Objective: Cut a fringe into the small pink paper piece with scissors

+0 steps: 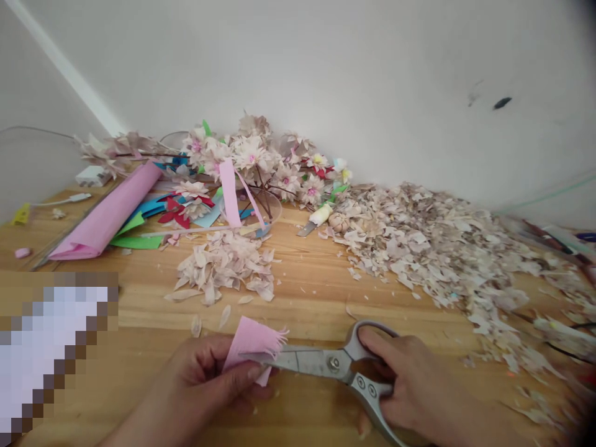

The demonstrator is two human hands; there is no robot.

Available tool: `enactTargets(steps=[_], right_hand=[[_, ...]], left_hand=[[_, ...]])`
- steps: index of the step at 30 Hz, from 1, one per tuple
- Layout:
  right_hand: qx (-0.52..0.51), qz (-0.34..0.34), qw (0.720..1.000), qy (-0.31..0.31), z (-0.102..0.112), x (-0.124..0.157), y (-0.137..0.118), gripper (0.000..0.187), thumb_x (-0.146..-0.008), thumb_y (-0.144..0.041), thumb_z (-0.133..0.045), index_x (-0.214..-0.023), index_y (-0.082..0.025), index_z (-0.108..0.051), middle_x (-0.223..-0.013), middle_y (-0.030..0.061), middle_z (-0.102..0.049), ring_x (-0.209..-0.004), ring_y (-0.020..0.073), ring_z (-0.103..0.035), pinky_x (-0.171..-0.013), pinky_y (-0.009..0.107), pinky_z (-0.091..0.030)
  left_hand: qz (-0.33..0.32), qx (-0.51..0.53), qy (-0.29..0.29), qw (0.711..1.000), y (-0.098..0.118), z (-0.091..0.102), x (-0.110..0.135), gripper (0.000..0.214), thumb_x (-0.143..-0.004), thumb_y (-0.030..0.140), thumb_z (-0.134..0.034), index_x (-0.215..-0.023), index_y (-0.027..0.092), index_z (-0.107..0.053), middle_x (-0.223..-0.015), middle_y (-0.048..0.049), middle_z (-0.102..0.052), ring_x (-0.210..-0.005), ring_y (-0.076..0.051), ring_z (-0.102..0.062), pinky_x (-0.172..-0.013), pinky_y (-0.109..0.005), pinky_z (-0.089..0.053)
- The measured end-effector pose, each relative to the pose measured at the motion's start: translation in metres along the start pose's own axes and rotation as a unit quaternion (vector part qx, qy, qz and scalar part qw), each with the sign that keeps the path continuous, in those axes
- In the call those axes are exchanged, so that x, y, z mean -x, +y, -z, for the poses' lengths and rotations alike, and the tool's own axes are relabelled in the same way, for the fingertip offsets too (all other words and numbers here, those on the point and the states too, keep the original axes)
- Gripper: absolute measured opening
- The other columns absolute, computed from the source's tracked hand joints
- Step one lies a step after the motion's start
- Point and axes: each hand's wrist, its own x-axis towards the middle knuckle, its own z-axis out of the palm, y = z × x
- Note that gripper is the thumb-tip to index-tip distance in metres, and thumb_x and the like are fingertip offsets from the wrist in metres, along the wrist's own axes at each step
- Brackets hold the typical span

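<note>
No readable writing or brand marks anywhere; the block at lower left is pixelated out. Left hand (209,379) pinches a small pink paper piece (254,340) between thumb and fingers, low centre, just above the wooden table (307,292). The paper's right edge is cut into a fine fringe. Right hand (410,385) grips grey metal scissors (321,363), fingers through the handle loops; blades look nearly closed, tips under the paper's lower edge, though the overlap is hard to read. Behind: a small heap of pale petal cuttings (226,264), a much larger scrap pile (437,248) to the right, paper flowers (251,155) by the wall, a pink paper roll (109,214) at left, and a utility knife (316,218) beside the flowers.
</note>
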Motion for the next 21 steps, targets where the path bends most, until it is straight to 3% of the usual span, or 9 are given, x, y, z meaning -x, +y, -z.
enactTargets(steps=[4,13,21], right_hand=[[-0.024,-0.013,1.000,-0.009,-0.001,0.001,0.001,0.051,-0.047,-0.050,-0.084,-0.070,-0.025,-0.045,-0.056,-0.0075,-0.053,-0.053,0.0151,-0.050,-0.047,0.023,-0.030],[-0.034,-0.015,0.999,-0.012,-0.001,0.000,0.000,0.050,-0.047,-0.048,-0.084,-0.070,-0.025,-0.046,-0.059,-0.0067,-0.056,-0.053,0.0144,-0.051,-0.048,0.023,-0.032],[0.003,-0.037,0.999,-0.023,0.007,0.000,-0.007,0.056,-0.039,-0.049,-0.086,-0.072,-0.024,-0.048,-0.073,-0.0022,-0.062,-0.063,0.0191,-0.055,-0.054,0.026,-0.035]], left_hand=[[0.017,0.020,-0.008,1.000,0.002,-0.002,0.002,0.032,-0.059,0.053,-0.074,-0.069,0.023,-0.072,-0.066,0.0001,-0.071,-0.063,-0.016,-0.065,-0.052,-0.021,-0.047],[0.003,0.024,-0.019,1.000,-0.001,-0.002,0.003,0.031,-0.060,0.054,-0.073,-0.070,0.025,-0.073,-0.066,0.0003,-0.072,-0.064,-0.016,-0.066,-0.051,-0.020,-0.049],[-0.004,0.023,0.039,0.999,0.015,-0.010,0.015,0.031,-0.054,0.057,-0.075,-0.066,0.028,-0.075,-0.059,0.0008,-0.072,-0.056,-0.015,-0.062,-0.053,-0.021,-0.049]])
